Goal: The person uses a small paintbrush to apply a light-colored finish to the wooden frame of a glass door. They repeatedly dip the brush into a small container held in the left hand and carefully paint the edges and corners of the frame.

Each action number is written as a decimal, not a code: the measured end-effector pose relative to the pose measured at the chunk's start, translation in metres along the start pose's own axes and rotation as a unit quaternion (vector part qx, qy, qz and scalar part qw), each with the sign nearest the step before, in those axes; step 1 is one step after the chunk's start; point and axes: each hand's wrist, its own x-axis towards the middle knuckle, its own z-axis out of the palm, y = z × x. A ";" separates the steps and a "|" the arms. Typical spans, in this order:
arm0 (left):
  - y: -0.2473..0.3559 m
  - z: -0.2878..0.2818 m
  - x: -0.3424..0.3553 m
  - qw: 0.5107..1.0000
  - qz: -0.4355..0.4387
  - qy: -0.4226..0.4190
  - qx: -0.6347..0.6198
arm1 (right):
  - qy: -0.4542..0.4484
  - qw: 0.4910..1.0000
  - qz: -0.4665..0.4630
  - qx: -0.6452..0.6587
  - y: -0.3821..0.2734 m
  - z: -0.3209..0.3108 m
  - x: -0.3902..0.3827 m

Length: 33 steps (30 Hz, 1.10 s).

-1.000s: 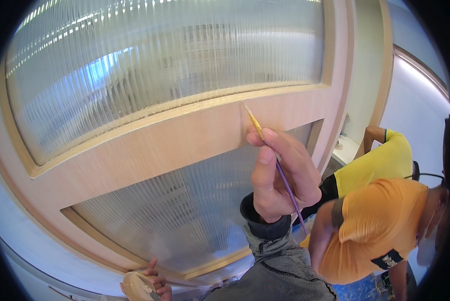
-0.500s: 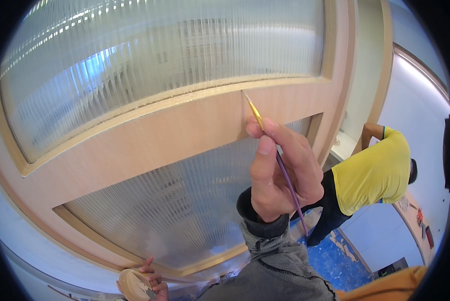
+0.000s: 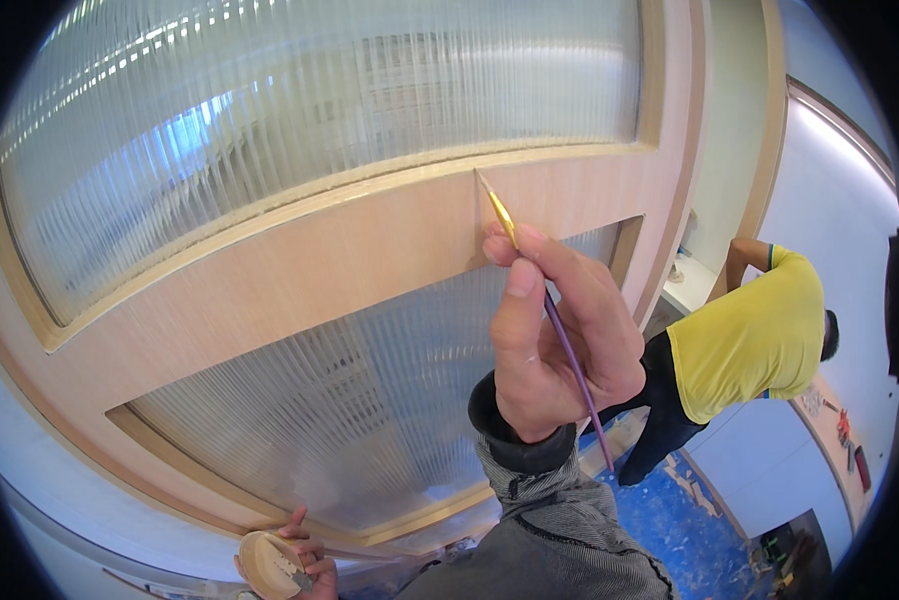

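My right hand (image 3: 574,335) pinches a slim paintbrush (image 3: 502,213) with a purple handle and a gold ferrule between thumb and fingers. Its fine tip points up and meets the pale wood rail (image 3: 369,235) at the edge just below the upper ribbed glass pane (image 3: 349,90). Low down, near the bottom of the view, my left hand (image 3: 314,568) grips a small round tub (image 3: 267,563), with some pale, flaky stuff at its side. A second ribbed glass pane (image 3: 369,390) sits below the rail, partly behind my right hand.
At the right, a person in a yellow shirt (image 3: 744,345) bends over a counter (image 3: 831,430) with several tools on it. Blue sheeting (image 3: 679,530) with scraps covers the floor. An open shelf unit (image 3: 734,130) stands beyond the door frame.
The brush tip has shifted slightly left and up along the rail's edge with my right hand. My left hand still holds the tub. The person in yellow appears a little farther right.
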 end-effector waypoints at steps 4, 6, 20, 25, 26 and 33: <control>-0.005 0.002 0.000 1.000 0.005 -0.001 -0.006 | 0.001 1.000 0.000 -0.003 -0.001 -0.003 0.003; -0.007 0.007 0.000 1.000 -0.002 0.009 -0.020 | 0.004 1.000 0.000 -0.001 -0.001 -0.003 0.003; 0.003 -0.002 0.000 1.000 0.006 0.008 0.025 | 0.032 0.999 -0.014 0.017 0.003 0.004 0.002; 0.003 -0.001 -0.001 1.000 0.010 0.026 0.014 | 0.027 0.999 -0.018 0.013 0.004 0.007 0.000; 0.002 0.000 -0.001 1.000 0.010 0.021 0.004 | 0.027 0.999 -0.017 0.015 0.004 0.008 0.000; -0.001 0.001 0.000 1.000 0.024 0.012 0.013 | 0.024 1.000 -0.017 0.012 0.003 0.009 0.002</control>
